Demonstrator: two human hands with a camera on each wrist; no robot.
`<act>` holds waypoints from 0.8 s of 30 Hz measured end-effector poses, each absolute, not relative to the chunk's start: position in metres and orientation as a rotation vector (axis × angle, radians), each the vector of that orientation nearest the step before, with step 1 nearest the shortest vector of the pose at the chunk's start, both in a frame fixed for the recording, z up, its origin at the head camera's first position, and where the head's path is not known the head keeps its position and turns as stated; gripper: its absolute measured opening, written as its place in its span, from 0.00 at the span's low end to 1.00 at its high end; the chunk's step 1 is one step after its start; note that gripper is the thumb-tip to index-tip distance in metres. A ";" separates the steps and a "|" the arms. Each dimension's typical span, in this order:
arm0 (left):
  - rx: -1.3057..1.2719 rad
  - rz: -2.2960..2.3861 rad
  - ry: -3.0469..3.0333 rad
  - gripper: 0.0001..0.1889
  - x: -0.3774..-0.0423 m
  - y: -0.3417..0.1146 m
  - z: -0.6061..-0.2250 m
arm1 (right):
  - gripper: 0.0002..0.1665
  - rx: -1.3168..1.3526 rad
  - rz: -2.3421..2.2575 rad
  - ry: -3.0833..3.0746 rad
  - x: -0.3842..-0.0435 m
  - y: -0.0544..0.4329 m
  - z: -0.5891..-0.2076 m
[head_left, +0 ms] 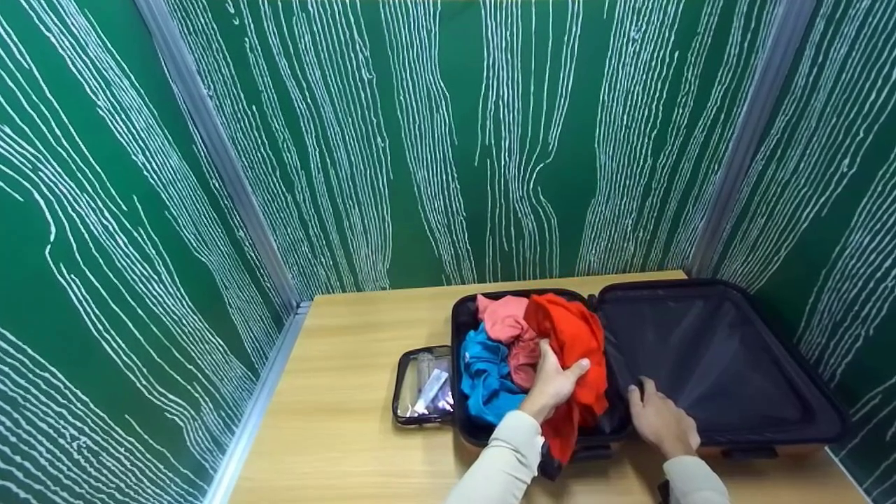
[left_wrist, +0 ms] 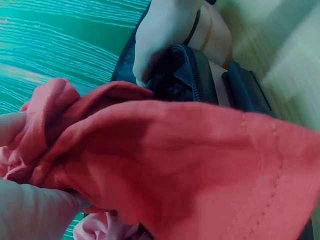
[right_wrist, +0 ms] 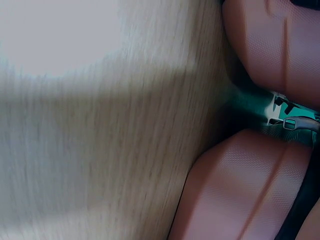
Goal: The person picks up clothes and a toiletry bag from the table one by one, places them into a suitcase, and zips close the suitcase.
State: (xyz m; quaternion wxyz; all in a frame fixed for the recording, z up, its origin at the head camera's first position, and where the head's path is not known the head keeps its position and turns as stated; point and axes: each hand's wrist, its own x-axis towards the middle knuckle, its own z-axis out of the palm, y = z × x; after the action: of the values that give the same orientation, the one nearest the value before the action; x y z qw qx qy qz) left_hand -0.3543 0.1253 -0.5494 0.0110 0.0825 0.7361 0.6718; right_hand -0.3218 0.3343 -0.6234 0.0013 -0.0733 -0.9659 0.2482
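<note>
My left hand (head_left: 556, 381) holds a red garment (head_left: 570, 336) over the packed half of an open suitcase (head_left: 458, 315). In the left wrist view, the thumb and fingers (left_wrist: 35, 210) bunch one end of the red cloth, and its stitched hem spreads to the right. Beneath lie a pink garment (head_left: 504, 318) and a blue garment (head_left: 486, 374). My right hand (head_left: 661, 420) grips the near rim of the suitcase lid (head_left: 700, 364), close to the hinge side. The right wrist view mainly shows the brown ribbed shells (right_wrist: 250, 185) of both halves.
A clear-topped black pouch (head_left: 423, 385) with small items inside sits against the suitcase's left side. The wooden table (head_left: 350, 336) carries everything. Green panels (head_left: 434, 140) with white wavy lines stand behind and at both sides.
</note>
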 end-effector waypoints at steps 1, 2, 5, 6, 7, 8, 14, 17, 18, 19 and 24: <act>0.260 2.072 2.307 0.42 -0.354 0.125 -0.551 | 0.43 -0.230 0.779 -3.034 -0.322 0.335 -0.623; 0.255 2.036 2.325 0.42 -0.354 0.125 -0.552 | 0.44 -0.231 0.780 -3.038 -0.322 0.335 -0.623; 0.237 1.937 2.368 0.40 -0.354 0.124 -0.557 | 0.44 -0.233 0.777 -3.047 -0.323 0.336 -0.625; 0.235 1.914 2.384 0.38 -0.354 0.123 -0.559 | 0.45 -0.232 0.776 -3.049 -0.323 0.336 -0.625; 0.220 1.891 2.393 0.37 -0.354 0.123 -0.560 | 0.45 -0.232 0.773 -3.050 -0.323 0.336 -0.626; 0.207 1.868 2.401 0.35 -0.354 0.122 -0.562 | 0.45 -0.231 0.772 -3.049 -0.324 0.336 -0.626; 0.175 1.708 2.432 0.34 -0.351 0.117 -0.570 | 0.42 -0.190 0.803 -3.004 -0.323 0.335 -0.629; 0.221 1.580 2.468 0.32 -0.349 0.113 -0.573 | 0.41 -0.180 0.815 -2.994 -0.323 0.334 -0.628; 0.241 1.542 2.478 0.31 -0.348 0.111 -0.574 | 0.42 -0.184 0.813 -2.996 -0.323 0.334 -0.628; 0.264 1.504 2.488 0.31 -0.347 0.109 -0.574 | 0.42 -0.187 0.812 -3.002 -0.323 0.334 -0.627; 0.345 1.278 2.548 0.36 -0.344 0.098 -0.573 | 0.45 -0.204 0.806 -3.049 -0.323 0.336 -0.624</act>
State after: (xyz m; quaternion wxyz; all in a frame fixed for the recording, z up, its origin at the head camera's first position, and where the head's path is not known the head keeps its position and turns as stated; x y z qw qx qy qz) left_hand -0.3443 0.0981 -0.5735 0.1348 0.1191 0.8793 0.4411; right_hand -0.3234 0.3355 -0.6244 -0.0093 -0.0647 -0.9648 0.2549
